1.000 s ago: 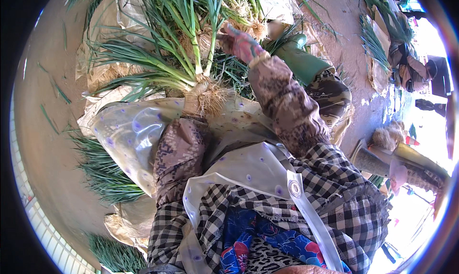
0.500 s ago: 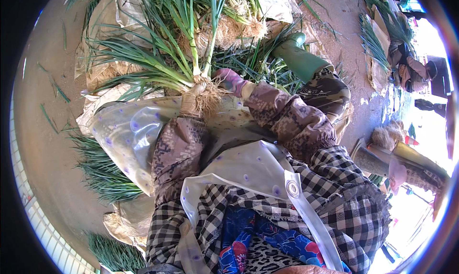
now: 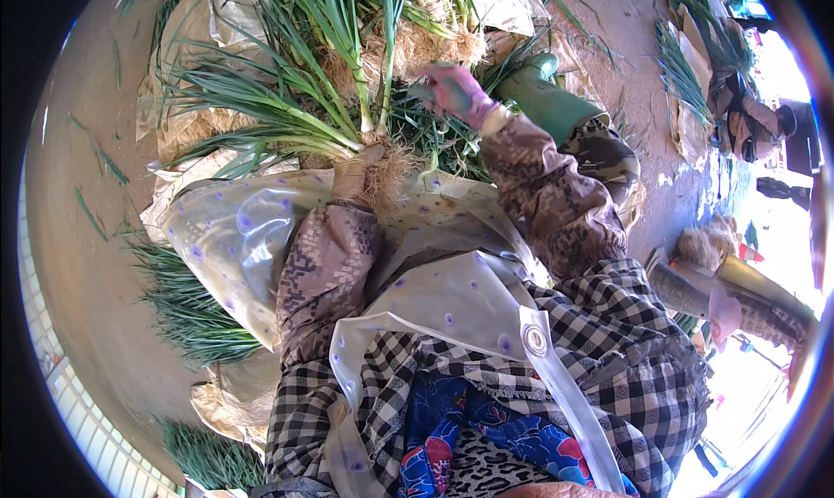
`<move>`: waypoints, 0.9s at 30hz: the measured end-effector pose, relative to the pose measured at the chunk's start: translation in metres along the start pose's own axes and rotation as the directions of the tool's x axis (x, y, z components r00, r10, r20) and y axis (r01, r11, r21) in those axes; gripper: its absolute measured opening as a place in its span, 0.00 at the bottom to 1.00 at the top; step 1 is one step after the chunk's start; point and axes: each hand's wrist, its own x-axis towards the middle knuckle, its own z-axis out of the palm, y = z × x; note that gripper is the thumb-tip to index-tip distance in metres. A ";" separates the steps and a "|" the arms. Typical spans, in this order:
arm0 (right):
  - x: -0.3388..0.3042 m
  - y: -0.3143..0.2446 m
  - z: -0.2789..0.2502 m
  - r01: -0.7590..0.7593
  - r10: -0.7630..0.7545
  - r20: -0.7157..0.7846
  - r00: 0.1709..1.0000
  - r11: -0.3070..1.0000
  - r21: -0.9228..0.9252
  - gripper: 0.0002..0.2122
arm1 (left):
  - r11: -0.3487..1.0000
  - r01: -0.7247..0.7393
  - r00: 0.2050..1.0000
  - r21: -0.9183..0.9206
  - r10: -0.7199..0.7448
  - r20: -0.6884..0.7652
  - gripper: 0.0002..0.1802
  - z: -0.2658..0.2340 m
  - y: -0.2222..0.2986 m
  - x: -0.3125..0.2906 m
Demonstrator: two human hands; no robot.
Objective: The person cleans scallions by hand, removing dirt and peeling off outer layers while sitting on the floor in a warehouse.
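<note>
A bunch of green onions (image 3: 321,131) lies across my lap, its white stalks meeting at a tangle of pale roots (image 3: 389,175). My left hand (image 3: 354,170), in a tan glove, is closed round the root end, and the leaves fan out toward the far left. My right hand (image 3: 460,96), in a pink and purple glove, is apart from the bunch, over loose green leaves (image 3: 434,138). Its fingertips are blurred, and whether they hold anything cannot be made out. Beyond stands a heap of more green onions (image 3: 360,64) with thick roots.
A see-through spotted apron (image 3: 234,224) covers my lap. My green boot (image 3: 543,98) stands right of the heap. More onion bundles (image 3: 195,307) lie on the left over tan sacking (image 3: 230,402). On the far right another person (image 3: 754,125) is near further onions (image 3: 685,72).
My right hand has moved away from the bunch, farther out and to the right. My left hand keeps hold of the root end, nearly unmoved.
</note>
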 end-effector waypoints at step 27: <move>-0.119 -0.084 -0.030 0.493 -0.483 0.117 0.868 0.867 -0.075 0.12 | 0.982 0.019 1.000 -0.187 -0.015 0.025 0.09 0.008 -0.015 0.010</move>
